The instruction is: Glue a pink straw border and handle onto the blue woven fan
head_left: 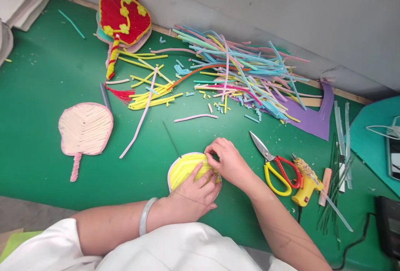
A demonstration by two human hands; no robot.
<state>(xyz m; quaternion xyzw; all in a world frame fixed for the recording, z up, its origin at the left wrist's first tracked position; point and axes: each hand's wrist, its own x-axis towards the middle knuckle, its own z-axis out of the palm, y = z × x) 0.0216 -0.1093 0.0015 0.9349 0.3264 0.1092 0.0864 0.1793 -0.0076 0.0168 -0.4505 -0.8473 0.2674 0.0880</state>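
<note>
A fan-shaped piece covered with yellow pipe cleaners and edged in pale pink lies on the green table in front of me. My left hand rests flat across it, fingers spread over the yellow rows. At its upper right edge, my right hand has thumb and forefinger pinched together; what sits between the fingertips is too small to make out. A thin dark green wire sticks out from the fan's top edge. My fingers cover the fan's right part.
Red-yellow scissors, a yellow glue gun and green wires lie to the right. Behind is a heap of coloured pipe cleaners. A cream fan and a red fan are at left.
</note>
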